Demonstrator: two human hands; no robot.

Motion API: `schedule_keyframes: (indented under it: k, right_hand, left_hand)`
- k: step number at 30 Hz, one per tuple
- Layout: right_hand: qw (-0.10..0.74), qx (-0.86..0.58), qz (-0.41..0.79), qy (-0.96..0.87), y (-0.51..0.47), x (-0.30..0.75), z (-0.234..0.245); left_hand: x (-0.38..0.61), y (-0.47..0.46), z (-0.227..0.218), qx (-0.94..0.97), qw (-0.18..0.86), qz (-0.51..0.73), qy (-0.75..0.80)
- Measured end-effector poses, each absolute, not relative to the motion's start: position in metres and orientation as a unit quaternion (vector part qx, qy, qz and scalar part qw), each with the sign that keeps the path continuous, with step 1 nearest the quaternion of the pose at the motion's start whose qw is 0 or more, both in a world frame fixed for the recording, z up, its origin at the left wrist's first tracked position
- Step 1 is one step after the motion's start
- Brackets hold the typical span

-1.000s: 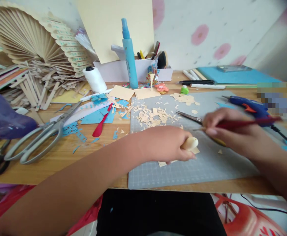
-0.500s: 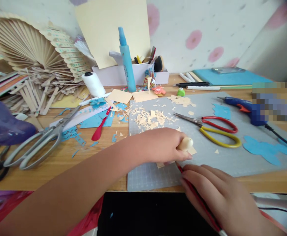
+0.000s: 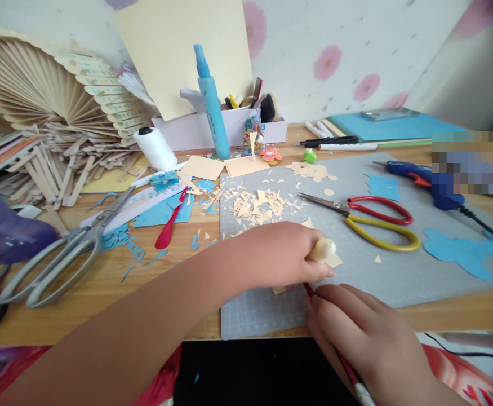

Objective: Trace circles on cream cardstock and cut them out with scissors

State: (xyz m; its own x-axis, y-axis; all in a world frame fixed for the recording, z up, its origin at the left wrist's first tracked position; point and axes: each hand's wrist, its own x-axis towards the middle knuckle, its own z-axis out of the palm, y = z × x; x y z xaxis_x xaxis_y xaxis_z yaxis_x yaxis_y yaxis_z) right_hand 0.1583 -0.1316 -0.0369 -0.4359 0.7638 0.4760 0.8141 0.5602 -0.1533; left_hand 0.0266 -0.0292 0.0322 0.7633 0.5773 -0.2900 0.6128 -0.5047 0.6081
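Observation:
My left hand [image 3: 288, 251] reaches across the grey cutting mat [image 3: 250, 316], fingers closed around a small cream rounded piece [image 3: 324, 250] that sticks out past the thumb. My right hand [image 3: 368, 332] is wrapped round a slim red pen-like tool [image 3: 347, 366] with a pale, silvery end. Its front end points up under my left hand, where the tip is hidden. A bit of cream card [image 3: 334, 261] shows beside the left fingertips. Many cream paper scraps [image 3: 258, 206] lie on the mat behind that hand.
Red-and-yellow-handled scissors [image 3: 356, 217] lie on the mat, with a blue glue gun [image 3: 427, 180] and blue paper cutout [image 3: 457, 251] at right. Large grey scissors [image 3: 69, 248], a red spatula [image 3: 172, 223] and a purple object [image 3: 9, 228] are left. A blue spray bottle [image 3: 212, 107] stands behind.
The view has shifted slightly. Both hands keep their grips and stay close together; the red tool sits at a slightly different angle, with its tip now more hidden.

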Motion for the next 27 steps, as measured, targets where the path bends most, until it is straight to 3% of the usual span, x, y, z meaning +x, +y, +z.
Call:
schedule_keyframes:
  k: [6, 11, 19, 27]
  right_hand:
    - [0.25, -0.469, -0.016, -0.847, -0.135, 0.161, -0.035]
    - [0.313, -0.455, -0.008, -0.834, -0.138, 0.166, -0.038]
    - [0.329, -0.464, -0.023, -0.822, -0.138, 0.171, -0.037]
    - [0.284, -0.476, -0.041, -0.831, -0.136, 0.181, -0.045]
  left_hand:
    - [0.027, -0.029, 0.031, 0.86, 0.375, -0.03, 0.344]
    - [0.027, -0.03, 0.029, 0.855, 0.384, -0.04, 0.345]
    - [0.029, -0.029, 0.026, 0.872, 0.348, -0.014, 0.343]
    - [0.029, -0.027, 0.023, 0.869, 0.347, -0.028, 0.352]
